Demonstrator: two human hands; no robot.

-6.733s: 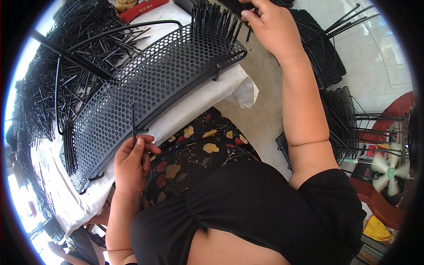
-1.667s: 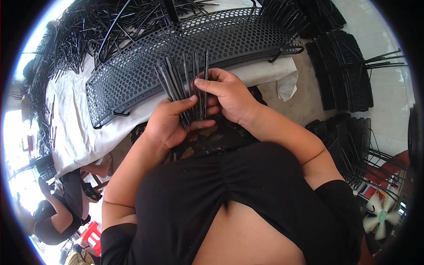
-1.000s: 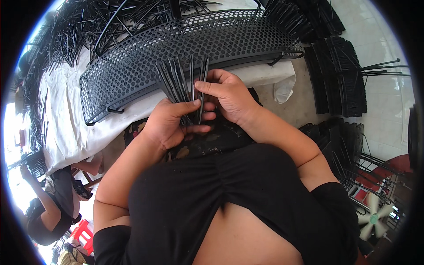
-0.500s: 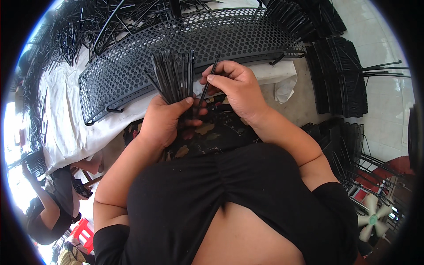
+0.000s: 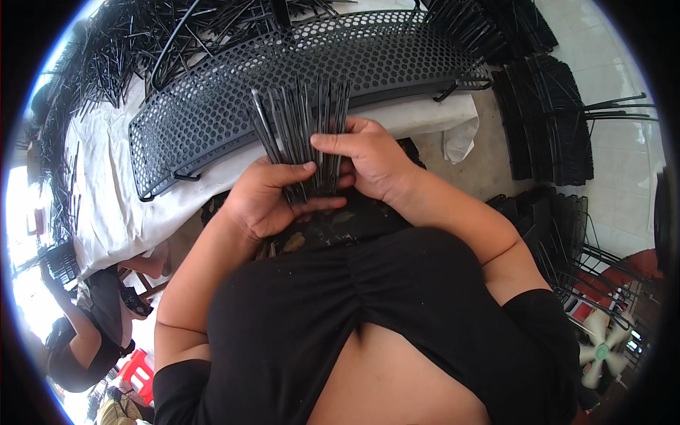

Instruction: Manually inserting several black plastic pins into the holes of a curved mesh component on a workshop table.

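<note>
A fanned bundle of thin black rods (image 5: 289,124) stands upright between my two hands, in front of my chest. My left hand (image 5: 263,197) is closed round the lower part of it, thumb across the front. From the right side, my right hand (image 5: 377,157) grips the rods too, its thumb lying over them and its fingers behind. The rods' upper ends spread apart over the edge of a black perforated metal rack (image 5: 234,99), which lies just beyond my hands. My palms hide some of the lower ends.
A white cloth (image 5: 106,212) covers the table under the rack. A heap of loose black rods (image 5: 113,64) lies at the far left. Stacked black racks (image 5: 542,120) stand on the right, near a fan (image 5: 602,352). Another person (image 5: 81,333) is at the lower left.
My right hand, which held a single rod apart from the bundle, has moved left and down against it. The bundle is now wider and both hands hold it.
</note>
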